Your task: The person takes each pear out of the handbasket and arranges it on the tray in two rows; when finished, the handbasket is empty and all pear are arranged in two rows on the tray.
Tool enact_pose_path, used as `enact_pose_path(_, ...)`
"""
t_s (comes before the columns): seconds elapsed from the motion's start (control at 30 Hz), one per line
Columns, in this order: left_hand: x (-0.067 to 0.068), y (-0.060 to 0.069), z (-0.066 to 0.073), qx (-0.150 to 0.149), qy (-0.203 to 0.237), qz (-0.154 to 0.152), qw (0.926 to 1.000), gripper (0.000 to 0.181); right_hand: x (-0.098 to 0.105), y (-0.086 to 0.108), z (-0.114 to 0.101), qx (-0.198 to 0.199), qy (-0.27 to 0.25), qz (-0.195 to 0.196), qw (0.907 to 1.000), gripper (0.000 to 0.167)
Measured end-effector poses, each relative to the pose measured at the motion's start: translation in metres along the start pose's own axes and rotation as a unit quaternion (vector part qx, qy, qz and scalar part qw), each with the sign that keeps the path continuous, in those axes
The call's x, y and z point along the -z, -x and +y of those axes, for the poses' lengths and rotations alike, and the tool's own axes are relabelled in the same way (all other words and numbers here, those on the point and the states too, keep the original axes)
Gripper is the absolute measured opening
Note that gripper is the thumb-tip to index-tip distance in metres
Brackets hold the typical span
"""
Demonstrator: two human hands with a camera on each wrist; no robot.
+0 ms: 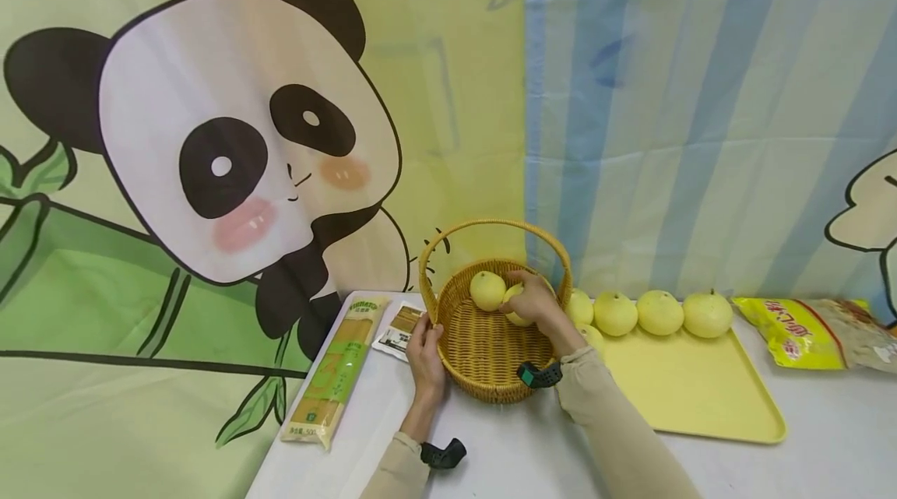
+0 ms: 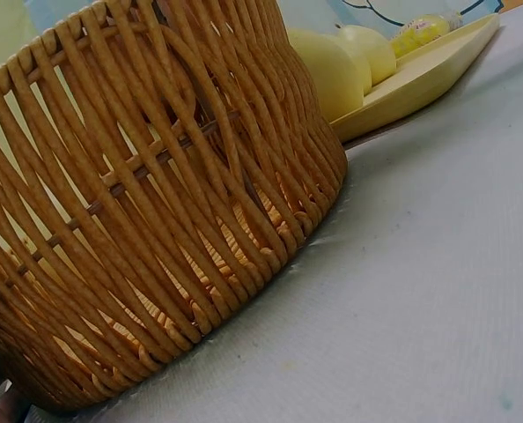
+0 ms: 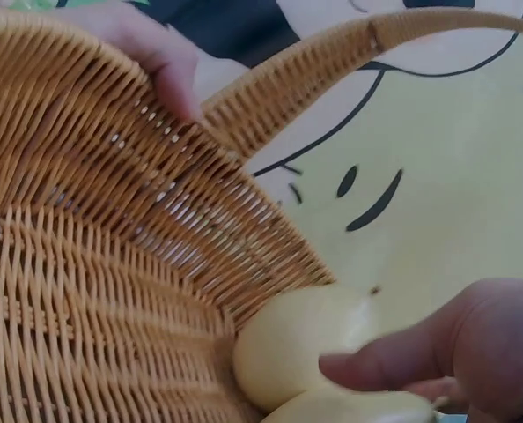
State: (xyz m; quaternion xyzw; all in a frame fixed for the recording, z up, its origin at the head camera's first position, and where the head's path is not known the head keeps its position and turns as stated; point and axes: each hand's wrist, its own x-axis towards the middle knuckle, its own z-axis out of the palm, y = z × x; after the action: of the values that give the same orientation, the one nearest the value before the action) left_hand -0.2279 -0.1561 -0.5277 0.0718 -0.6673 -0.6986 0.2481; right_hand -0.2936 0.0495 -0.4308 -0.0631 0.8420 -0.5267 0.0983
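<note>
A wicker basket point(image 1: 490, 351) with an arched handle stands on the table in the head view. My left hand point(image 1: 424, 359) grips its rim on the left side, near the handle's foot. One round yellow pear point(image 1: 487, 291) lies at the back inside the basket. Beside it is a second pear point(image 1: 517, 304), which my right hand point(image 1: 538, 303) holds from above, partly covering it. In the right wrist view, the right thumb point(image 3: 389, 361) lies over the held pear point(image 3: 349, 408), which sits close to the first pear point(image 3: 288, 344) near the basket wall.
Right of the basket is a yellow tray point(image 1: 694, 382) with several pears point(image 1: 660, 312) along its back edge. A yellow food bag point(image 1: 792, 332) lies farther right. On the left are a noodle pack point(image 1: 336, 374) and a small packet point(image 1: 399, 332). A printed curtain point(image 1: 462, 94) hangs behind.
</note>
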Motion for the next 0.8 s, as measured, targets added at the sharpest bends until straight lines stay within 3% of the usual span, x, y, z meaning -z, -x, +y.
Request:
enact_pose_path(0.33,0.0,-0.002,-0.003,-0.006,0.005,0.003,1.0,0.042,-0.002,-0.007,0.001,-0.032,-0.031,0.021,0.9988,0.072)
enact_pose_path(0.6,0.0,-0.003,-0.003,-0.004,-0.01,0.001,0.9999,0.042,-0.002,-0.012,-0.002,-0.075,-0.114,0.036,0.9899,0.067)
enact_pose_path(0.8,0.0,0.002,0.008,0.0,-0.014,-0.003,0.9999,0.041,-0.006,-0.016,0.013,-0.084,-0.094,0.018,0.9919,0.077)
